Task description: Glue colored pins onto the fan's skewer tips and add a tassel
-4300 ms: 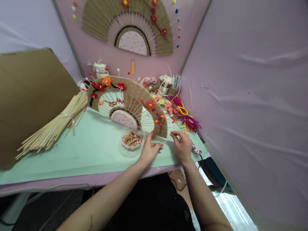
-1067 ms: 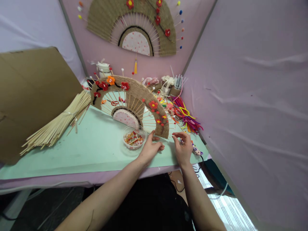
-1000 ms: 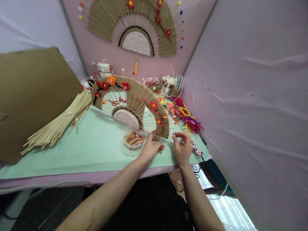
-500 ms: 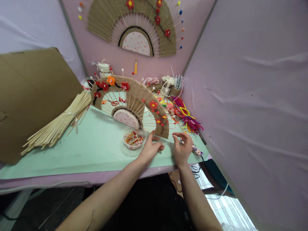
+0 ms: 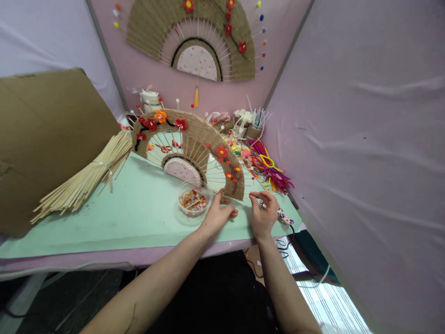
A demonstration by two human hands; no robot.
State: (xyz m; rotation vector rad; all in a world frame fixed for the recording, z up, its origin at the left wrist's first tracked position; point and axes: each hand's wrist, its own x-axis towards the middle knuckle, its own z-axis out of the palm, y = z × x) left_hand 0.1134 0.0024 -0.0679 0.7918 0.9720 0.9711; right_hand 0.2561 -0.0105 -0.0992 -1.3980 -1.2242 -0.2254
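Note:
A twine-wrapped fan with thin stick ribs stands on the table, decorated with red and orange flowers. Its lower right end is at my left hand, whose fingers hold it by the bottom edge. Just right of that end, my right hand pinches a small red bead between thumb and fingertips, at the tip of a fan stick. Other sticks along the fan's outer rim carry red and white beads. Beside my left hand sits a clear round tub of red, orange and clear beads.
A tied bundle of thin sticks leans near a cardboard sheet on the left. Pipe cleaners and a patterned corded tool lie to the right. Another fan hangs on the back wall, above a white bottle.

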